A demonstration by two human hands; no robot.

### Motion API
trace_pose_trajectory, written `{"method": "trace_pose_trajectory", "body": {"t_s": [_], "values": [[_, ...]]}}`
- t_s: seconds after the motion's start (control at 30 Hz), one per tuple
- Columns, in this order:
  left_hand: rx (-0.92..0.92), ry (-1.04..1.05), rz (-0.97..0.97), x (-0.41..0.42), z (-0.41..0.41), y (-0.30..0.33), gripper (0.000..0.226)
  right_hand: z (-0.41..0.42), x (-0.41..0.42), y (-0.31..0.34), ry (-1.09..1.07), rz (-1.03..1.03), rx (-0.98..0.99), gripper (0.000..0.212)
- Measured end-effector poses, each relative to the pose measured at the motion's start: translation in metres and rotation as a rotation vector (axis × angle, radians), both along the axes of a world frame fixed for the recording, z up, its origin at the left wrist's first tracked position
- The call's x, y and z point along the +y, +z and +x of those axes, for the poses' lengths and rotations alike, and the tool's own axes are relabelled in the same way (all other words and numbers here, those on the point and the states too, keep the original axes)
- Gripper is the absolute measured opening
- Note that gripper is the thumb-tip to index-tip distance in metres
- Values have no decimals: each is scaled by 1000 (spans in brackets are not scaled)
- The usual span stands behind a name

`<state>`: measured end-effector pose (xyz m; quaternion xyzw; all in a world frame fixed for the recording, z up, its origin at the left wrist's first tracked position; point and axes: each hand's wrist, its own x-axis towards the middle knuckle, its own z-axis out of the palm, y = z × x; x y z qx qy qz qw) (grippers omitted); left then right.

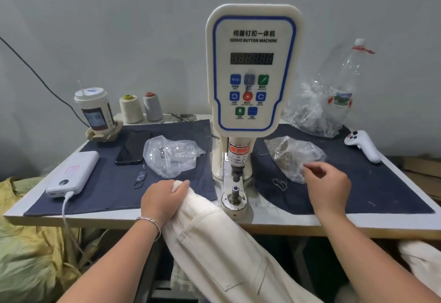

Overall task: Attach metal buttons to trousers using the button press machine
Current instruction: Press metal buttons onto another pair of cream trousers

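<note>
We see the left hand [164, 199] with its fingers curled tight round a bunched end of the cream trousers [214, 243], holding it at the table's [274, 219] front edge just left of the press's round base [233, 201]. The rest of the cloth hangs down over the edge toward us. The right hand [328, 187] reaches to the clear bag [294, 156] of metal parts right of the machine [253, 68]; its fingers are bent, thumb and forefinger brought close at the bag's near edge. We cannot tell whether they pinch a button or the plastic. Another clear bag [173, 154] lies left of the machine, beside a dark phone [133, 147].
</note>
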<state>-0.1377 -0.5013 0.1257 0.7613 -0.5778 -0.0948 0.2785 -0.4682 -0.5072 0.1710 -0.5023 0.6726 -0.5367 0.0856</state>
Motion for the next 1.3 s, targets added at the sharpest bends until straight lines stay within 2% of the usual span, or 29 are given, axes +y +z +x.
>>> {"method": "trace_pose_trajectory", "body": {"t_s": [0.13,0.2,0.4,0.6,0.8,1.0,1.3], "values": [[-4,6,-12,-2,0,-1,51,32,18,17,253,149,-477,17],[-5,12,-18,-2,0,-2,51,54,26,21,386,188,-581,16],[-2,19,-31,-3,2,-4,53,89,32,27,527,386,-582,10],[-22,22,-20,-4,3,-6,54,96,31,34,546,514,-694,18],[-25,21,-27,-5,2,-6,54,97,29,34,573,630,-1010,16],[3,8,-46,-4,2,-5,54,96,27,38,512,716,-1192,15],[32,-16,-60,-2,1,-4,56,91,30,46,494,708,-1188,15]]}}
